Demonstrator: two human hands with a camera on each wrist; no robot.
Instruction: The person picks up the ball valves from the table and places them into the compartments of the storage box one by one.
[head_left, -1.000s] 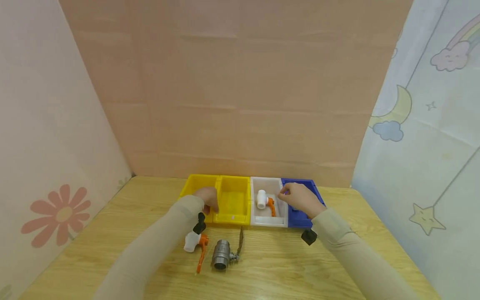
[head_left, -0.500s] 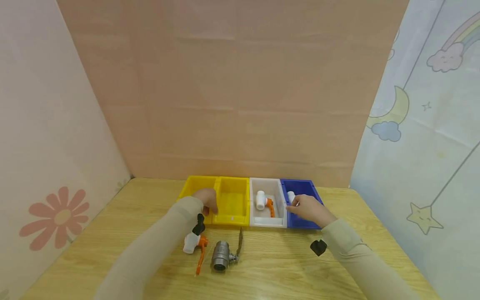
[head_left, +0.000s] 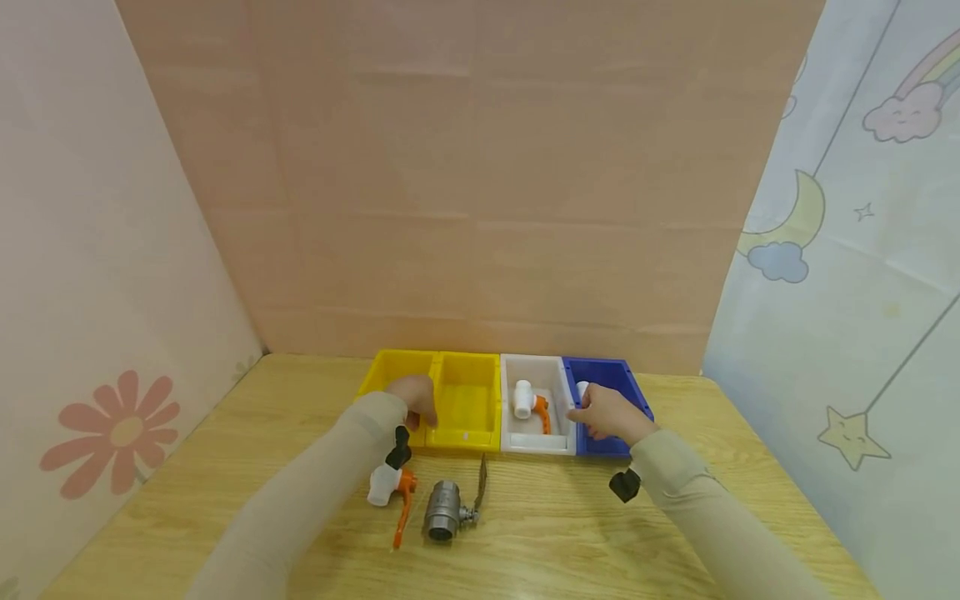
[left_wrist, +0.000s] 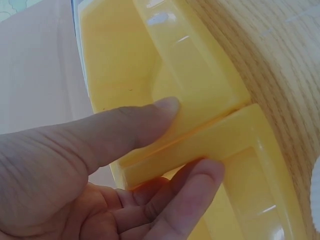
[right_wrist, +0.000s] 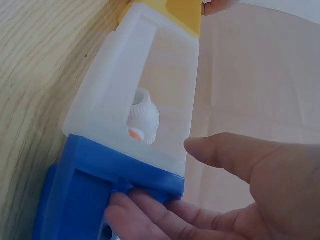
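Note:
My left hand [head_left: 414, 398] straddles the shared wall of two yellow bins [left_wrist: 195, 152], thumb on one side and curled fingers on the other, seeming to pinch it. Between the white bin [head_left: 536, 444] and the blue bin [head_left: 636, 385] is my right hand [head_left: 613, 414]. Its thumb is apart from its fingers, which reach over the blue rim; nothing shows in its grasp. A white ball valve [head_left: 524, 400] with an orange lever lies in the white bin. Part of a white piece [head_left: 582, 388] shows inside the blue bin, mostly hidden by my right hand.
On the wooden table [head_left: 547, 533] in front of the bins lie another white valve [head_left: 384, 485] with an orange lever and a metal ball valve [head_left: 443, 510] with a lever. A tan backdrop [head_left: 480, 208] rises behind the bins.
My right hand has shifted from the white bin's right wall down towards the blue bin, and the white piece there has come into sight. The left hand has stayed put.

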